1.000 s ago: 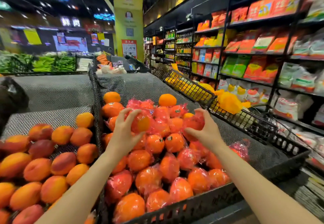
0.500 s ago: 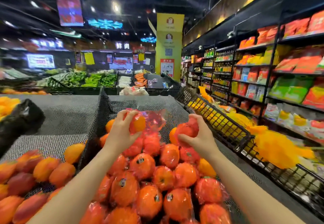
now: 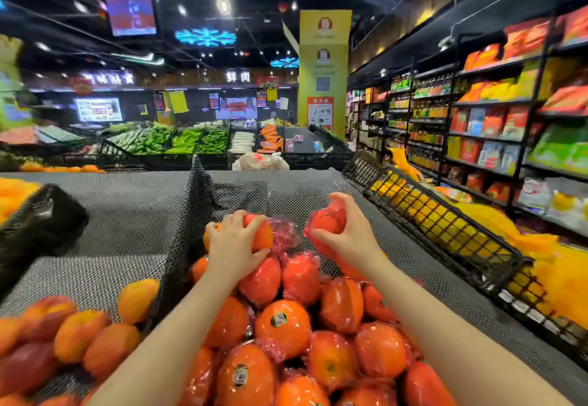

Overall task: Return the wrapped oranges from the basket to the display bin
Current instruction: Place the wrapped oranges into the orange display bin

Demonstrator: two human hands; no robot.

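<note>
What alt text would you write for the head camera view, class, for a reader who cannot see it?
A person's left hand and right hand each grip a wrapped orange above a display bin piled with wrapped oranges, in a supermarket. Peaches fill the bin to the left.

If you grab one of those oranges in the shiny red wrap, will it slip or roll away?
Probably a bit slippery: the wrapped orange in the right hand has glossy film bunched loosely around it. It looks round, so it would likely roll off the orange pile. It seems firm, not squashy.
</note>
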